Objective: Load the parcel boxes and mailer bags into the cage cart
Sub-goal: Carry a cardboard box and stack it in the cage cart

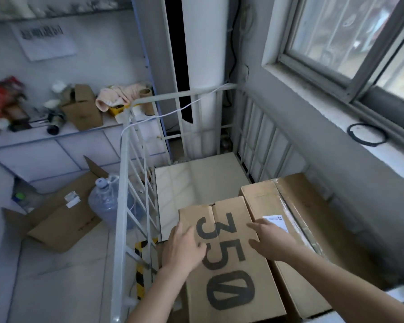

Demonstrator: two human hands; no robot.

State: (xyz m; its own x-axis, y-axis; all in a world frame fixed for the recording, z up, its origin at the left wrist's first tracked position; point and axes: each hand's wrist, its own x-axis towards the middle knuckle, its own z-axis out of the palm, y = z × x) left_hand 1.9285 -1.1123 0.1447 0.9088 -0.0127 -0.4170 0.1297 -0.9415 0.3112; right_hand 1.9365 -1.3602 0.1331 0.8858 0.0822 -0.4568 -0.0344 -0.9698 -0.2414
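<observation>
Cardboard (63, 220) lies flattened on the floor at far left with a water jug (105, 201) beside it. Both are outside the cage cart (123, 183), so ignore them. Mind the cart's left bars as you work.

Your left hand (184, 248) lies flat, fingers loosely spread, on the left part of the top of the box marked 350 (229, 276), which sits low in the cart. Your right hand (271, 241) rests the same way, fingers straight, at the top's right edge. Neither hand grips.

Just to the right, a taped box (313, 229) with a label lies alongside, touching it.

You look to be seating the 350 box. Press evenly with both palms and slide it forward onto the bare cart floor (191, 183) beyond, long side against the taped box so no space is wasted.
</observation>
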